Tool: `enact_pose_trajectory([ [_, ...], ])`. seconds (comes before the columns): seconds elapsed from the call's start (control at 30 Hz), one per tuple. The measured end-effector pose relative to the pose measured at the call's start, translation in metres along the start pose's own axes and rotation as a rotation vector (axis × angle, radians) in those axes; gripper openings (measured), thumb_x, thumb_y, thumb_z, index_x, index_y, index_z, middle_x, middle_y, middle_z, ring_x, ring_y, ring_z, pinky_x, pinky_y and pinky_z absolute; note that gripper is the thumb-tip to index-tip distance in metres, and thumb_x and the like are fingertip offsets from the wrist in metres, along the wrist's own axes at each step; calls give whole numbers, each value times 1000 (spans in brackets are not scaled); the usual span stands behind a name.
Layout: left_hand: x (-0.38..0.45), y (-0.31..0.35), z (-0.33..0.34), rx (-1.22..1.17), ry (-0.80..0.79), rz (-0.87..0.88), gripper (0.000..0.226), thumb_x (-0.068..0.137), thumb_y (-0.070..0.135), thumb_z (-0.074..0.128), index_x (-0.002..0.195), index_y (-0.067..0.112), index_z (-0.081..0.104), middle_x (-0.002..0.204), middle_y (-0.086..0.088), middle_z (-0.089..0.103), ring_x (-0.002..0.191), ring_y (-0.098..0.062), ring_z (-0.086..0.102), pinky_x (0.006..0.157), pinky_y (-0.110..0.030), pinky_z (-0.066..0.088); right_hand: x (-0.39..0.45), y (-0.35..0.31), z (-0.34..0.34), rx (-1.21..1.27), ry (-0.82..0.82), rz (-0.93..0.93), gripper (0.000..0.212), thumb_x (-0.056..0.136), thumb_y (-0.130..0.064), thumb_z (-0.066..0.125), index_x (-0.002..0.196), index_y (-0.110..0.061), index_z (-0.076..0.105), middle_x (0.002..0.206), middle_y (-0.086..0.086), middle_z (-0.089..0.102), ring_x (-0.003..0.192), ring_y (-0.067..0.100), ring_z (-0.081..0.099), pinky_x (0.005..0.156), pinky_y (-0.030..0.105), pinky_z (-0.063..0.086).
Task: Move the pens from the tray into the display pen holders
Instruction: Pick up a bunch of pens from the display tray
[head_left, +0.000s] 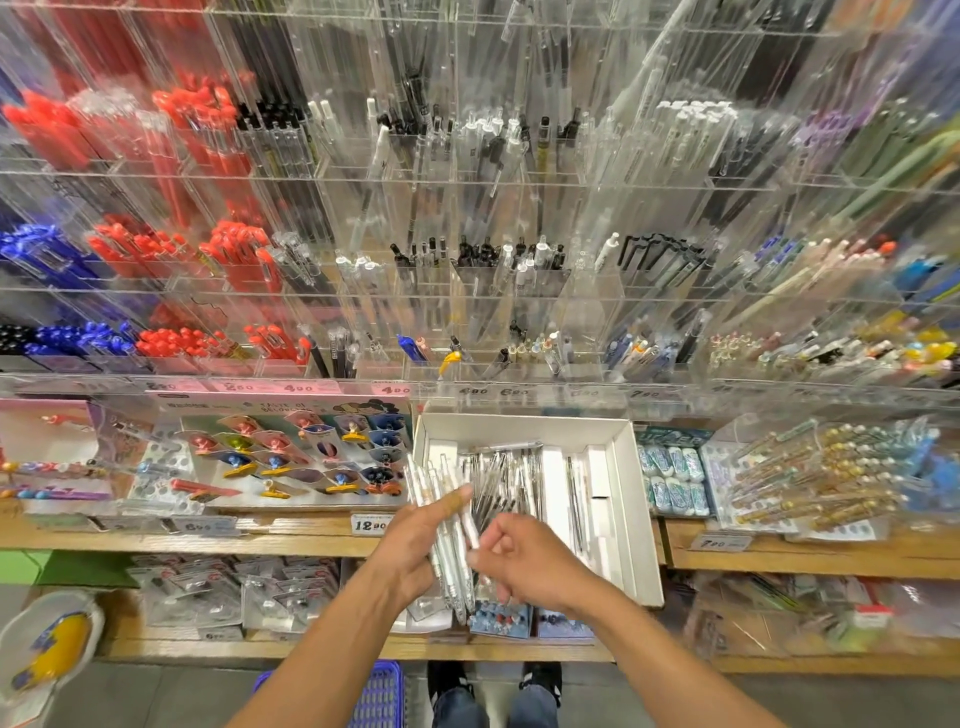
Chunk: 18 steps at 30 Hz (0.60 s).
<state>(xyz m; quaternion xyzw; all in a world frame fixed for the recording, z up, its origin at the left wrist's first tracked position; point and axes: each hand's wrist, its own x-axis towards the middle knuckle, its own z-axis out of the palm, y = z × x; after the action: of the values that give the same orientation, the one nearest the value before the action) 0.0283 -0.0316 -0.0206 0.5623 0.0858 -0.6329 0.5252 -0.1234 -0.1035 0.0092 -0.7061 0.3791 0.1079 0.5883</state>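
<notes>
Bundle of clear white pens (453, 540) held over the near left corner of the white tray (623, 467), in the left hand (415, 540), grip wrapped around it. Right hand (524, 564) pinching one pen of the bundle. More pens loose in the tray. Clear display pen holders (493, 291) above, behind the wooden shelf (291, 543).

Both forearms reach up from the near edge, converging mid-frame. Left hand (415, 540): palm turned right, index finger extended far, other fingers curled round a bundle of pens (452, 551). Right hand (524, 564): knuckles up, fingers curled, pinching the same bundle.
</notes>
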Motion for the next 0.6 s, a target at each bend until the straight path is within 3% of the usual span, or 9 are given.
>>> enact_pose_trajectory([
  [0.07,0,0,2,60,51,29,102,62,25,91,143,-5,37,142,-25,45,131,-39,46,104,-56,45,2,1,7,-3,1,-33,17,91,-37,64,92,-24,54,72,-3,65,55,0,61,53,16,46],
  [0.1,-1,-1,3,65,55,29,104,61,22,90,144,-6,35,139,-26,47,127,-39,49,100,-55,48,3,2,8,5,-16,-45,18,90,-39,65,91,-25,55,72,-2,66,56,1,62,52,17,47],
  [0.17,-5,-1,4,34,50,21,92,60,12,85,138,-9,42,108,-24,62,92,-32,66,70,-44,60,7,6,3,45,-68,-50,19,89,-42,64,89,-24,58,75,-2,70,57,5,64,52,19,50],
  [0.2,-6,-1,4,16,46,17,80,62,9,81,133,-10,47,90,-20,64,74,-28,67,58,-38,58,12,10,-2,60,-72,-35,20,90,-43,61,89,-23,60,77,-2,72,58,6,64,54,21,53],
  [0.27,-6,0,1,-5,56,11,57,74,4,74,125,-11,54,74,-15,65,60,-24,64,52,-34,56,28,23,-16,55,57,36,18,94,-39,56,88,-23,62,81,-4,71,65,8,66,66,29,60],
  [0.37,-6,1,-5,-31,105,-2,42,84,0,69,123,-8,56,69,-11,65,58,-19,62,53,-32,57,60,50,-30,-225,372,199,12,98,-23,55,90,-18,63,92,-8,60,90,17,64,86,30,52],
  [0.43,-6,0,-8,-32,108,-15,40,85,-2,68,123,-6,55,72,-11,65,56,-18,62,51,-32,56,75,62,-26,-417,391,299,7,95,-12,54,90,-13,58,80,-2,55,79,20,59,76,29,52],
  [0.53,-6,-1,-14,-24,115,3,38,84,-2,69,120,-4,56,86,-14,66,61,-19,63,52,-30,54,87,67,-13,-564,365,362,18,90,3,49,99,-9,59,71,-3,49,68,17,54,60,28,46],
  [0.6,-6,0,-16,5,115,19,46,82,0,71,125,-4,54,109,-22,65,85,-28,67,73,-39,58,92,65,-10,-616,358,373,18,89,4,51,96,-7,63,65,-4,48,59,14,51,55,26,43],
])
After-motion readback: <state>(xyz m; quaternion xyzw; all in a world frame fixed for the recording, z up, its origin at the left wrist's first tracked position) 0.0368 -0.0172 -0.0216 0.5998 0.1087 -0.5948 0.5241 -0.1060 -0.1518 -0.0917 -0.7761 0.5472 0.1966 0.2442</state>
